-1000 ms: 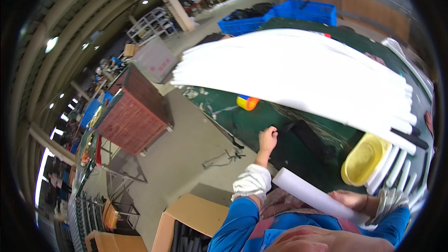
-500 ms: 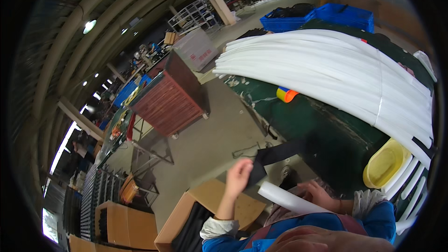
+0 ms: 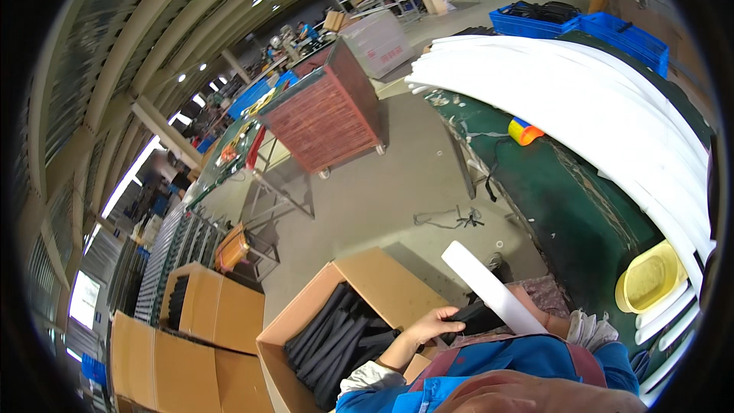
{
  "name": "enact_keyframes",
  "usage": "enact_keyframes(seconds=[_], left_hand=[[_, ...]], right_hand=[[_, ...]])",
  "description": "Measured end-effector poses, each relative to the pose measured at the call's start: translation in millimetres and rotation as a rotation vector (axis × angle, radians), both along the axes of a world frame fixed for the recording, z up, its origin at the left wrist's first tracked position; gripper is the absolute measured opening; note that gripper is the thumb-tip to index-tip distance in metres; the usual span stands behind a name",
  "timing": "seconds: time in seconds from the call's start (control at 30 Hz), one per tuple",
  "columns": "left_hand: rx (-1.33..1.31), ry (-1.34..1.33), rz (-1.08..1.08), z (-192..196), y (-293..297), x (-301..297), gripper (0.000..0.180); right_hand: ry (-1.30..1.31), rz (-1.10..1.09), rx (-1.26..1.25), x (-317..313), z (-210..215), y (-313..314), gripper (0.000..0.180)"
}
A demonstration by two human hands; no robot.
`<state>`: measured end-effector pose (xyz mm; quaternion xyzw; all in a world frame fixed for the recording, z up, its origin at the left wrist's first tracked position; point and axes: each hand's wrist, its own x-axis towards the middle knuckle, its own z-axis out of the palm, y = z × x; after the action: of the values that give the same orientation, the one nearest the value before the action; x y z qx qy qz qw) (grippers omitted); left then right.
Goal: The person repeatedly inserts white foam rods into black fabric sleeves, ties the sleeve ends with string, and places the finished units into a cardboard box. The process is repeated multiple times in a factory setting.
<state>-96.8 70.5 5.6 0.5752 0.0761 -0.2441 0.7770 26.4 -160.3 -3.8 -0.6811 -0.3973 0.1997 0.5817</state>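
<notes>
My left hand (image 3: 433, 326) is closed on a limp black fabric piece (image 3: 479, 318), pinching its left end low in front of my body. Across the fabric's right side slants a white foam tube (image 3: 489, 284), its free end pointing up and away. My right hand (image 3: 531, 300) is just beyond the tube, mostly covered by it, and its fingers do not show. To the left of my left hand, an open cardboard box (image 3: 297, 326) holds several long black tube-like pieces (image 3: 340, 340).
On the green-topped table (image 3: 547, 183) at the right lie a big bundle of white tubes (image 3: 566, 92), a yellow basin (image 3: 650, 279) and a multicoloured roll (image 3: 524, 131). A reddish wheeled cabinet (image 3: 325, 118) stands ahead. More cardboard boxes (image 3: 176, 367) are at the left.
My left hand has come down toward my body with the black fabric, which was stretched out toward the table. The white tube now points more steeply away. My view has shifted left and down.
</notes>
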Motion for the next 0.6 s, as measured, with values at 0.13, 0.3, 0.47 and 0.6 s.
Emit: enact_keyframes(seconds=[0.13, 0.3, 0.47, 0.6], left_hand=[[-0.005, -0.049, 0.260, 4, -2, -10, 0.021], [0.083, -0.131, 0.406, 10, -19, 19, 0.013], [0.236, -0.451, 0.474, -1, -55, 48, 0.015], [0.114, -0.465, 0.327, 0, -57, 51, 0.023]], right_hand=[[0.058, -0.071, 0.013, -6, -5, 12, 0.013], [-0.723, -0.430, -0.065, -9, 40, 23, 0.029], [-0.342, -0.188, 0.018, -7, 20, 11, 0.020], [-0.007, -0.157, 0.002, -2, 27, 6, 0.015]])
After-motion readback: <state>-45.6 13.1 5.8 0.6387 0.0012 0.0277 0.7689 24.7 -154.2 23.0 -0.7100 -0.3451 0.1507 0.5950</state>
